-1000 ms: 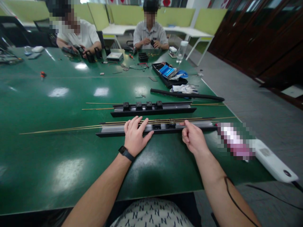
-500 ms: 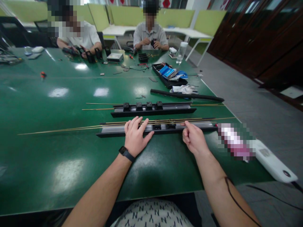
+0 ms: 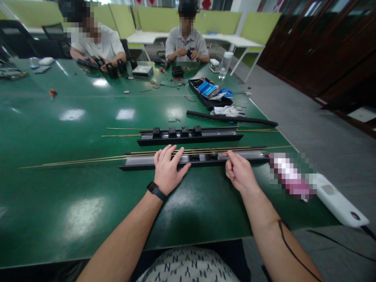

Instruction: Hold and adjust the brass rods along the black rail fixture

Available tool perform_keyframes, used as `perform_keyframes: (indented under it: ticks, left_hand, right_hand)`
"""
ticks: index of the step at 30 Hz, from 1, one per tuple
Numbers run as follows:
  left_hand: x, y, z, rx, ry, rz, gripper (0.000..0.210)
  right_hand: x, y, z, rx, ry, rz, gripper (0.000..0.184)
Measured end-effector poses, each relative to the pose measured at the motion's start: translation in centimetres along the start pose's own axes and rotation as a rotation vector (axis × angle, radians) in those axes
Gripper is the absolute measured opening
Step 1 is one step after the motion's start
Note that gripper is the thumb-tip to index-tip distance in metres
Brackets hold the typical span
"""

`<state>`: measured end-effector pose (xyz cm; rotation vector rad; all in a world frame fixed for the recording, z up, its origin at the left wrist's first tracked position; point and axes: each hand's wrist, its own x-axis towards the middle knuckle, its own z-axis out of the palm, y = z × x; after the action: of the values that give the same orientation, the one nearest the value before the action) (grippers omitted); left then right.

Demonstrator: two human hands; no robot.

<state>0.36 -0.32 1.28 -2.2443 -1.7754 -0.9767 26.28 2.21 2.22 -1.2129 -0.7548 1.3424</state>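
Across the near black channel rail [image 3: 141, 161] lie several thin brass-coloured rods [image 3: 88, 159], jutting out past its left end. My left hand [image 3: 168, 166], with a dark watch on the wrist, rests over the rail and rods, fingers spread. To its right, my right hand [image 3: 238, 167] is closed, thumb and index finger pinched at a rod over the rail; the exact grip is partly hidden by the fingers. Between the hands, black blocks [image 3: 213, 154] sit in the rail beneath the rods.
Behind lies a second black rail [image 3: 190, 139] with black blocks and rods. Farther back are a black foam-like tube [image 3: 232, 118], white gloves [image 3: 228, 111] and a black tray [image 3: 207, 102]. A white device [image 3: 337, 199] lies at right. Two people sit across the green table [image 3: 102, 219].
The left tip of a rod has slid slightly farther left, and my right hand has shifted a little left. My left hand stays almost in place.
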Motion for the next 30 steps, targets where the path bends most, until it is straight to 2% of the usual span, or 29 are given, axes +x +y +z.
perform_keyframes:
  ticks: [9, 14, 20, 30]
  left_hand:
    - [-0.06, -0.08, 0.10, 0.003, -0.002, -0.002, 0.050]
    - [-0.05, -0.08, 0.06, 0.002, -0.005, 0.003, 0.051]
    - [-0.03, -0.10, 0.12, 0.005, -0.003, -0.001, 0.050]
    - [0.01, -0.01, 0.01, -0.017, -0.010, -0.013, 0.051]
  right_hand:
    - [0.23, 0.31, -0.19, 0.018, 0.019, -0.016, 0.036]
    - [-0.08, 0.20, 0.19, -0.013, -0.045, 0.017, 0.039]
    - [0.03, 0.06, 0.00, 0.015, 0.011, 0.005, 0.036]
    - [-0.16, -0.03, 0.27, -0.010, -0.012, -0.006, 0.038]
